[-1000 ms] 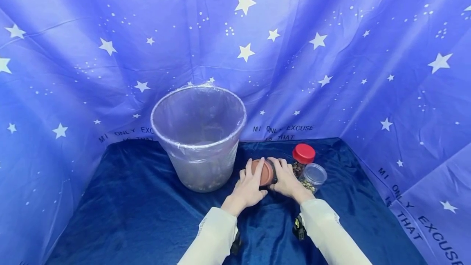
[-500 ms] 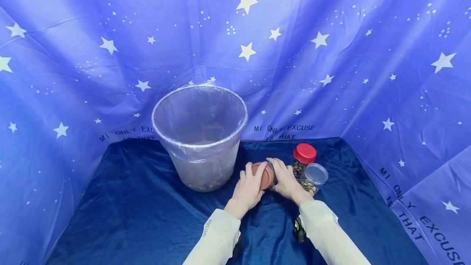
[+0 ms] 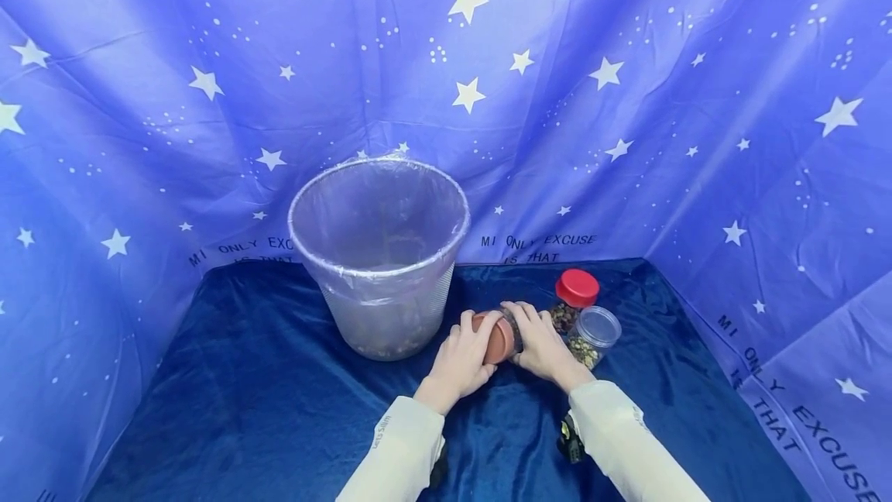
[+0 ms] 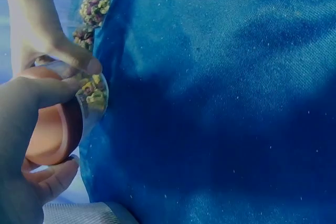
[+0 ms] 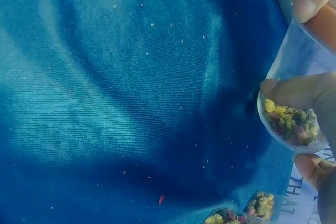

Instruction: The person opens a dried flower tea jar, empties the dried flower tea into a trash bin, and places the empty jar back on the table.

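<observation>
A clear plastic jar [image 5: 296, 59] of dried flower pieces, topped by an orange-brown lid [image 3: 499, 341], lies tipped between both hands, its lid toward the left. My left hand [image 3: 456, 362] grips the lid, with thumb and fingers around its rim. On the other side, my right hand [image 3: 547, 347] holds the jar's body. Yellow and reddish bits [image 4: 94, 95] show through the clear wall in the left wrist view. The lid appears to be on the jar, though fingers cover part of the join.
Right of the hands stand a red-lidded jar [image 3: 577, 289] and a clear-lidded jar [image 3: 597, 328], both with dried contents. A mesh bin [image 3: 390, 316] lined with a clear bag stands to the left. Blue cloth [image 3: 279, 409] covers the table; a starry curtain [image 3: 334, 99] surrounds it.
The held jar has tipped slightly further, its lid now facing more to the left. My left hand has turned slightly with the lid; the right hand keeps its hold.
</observation>
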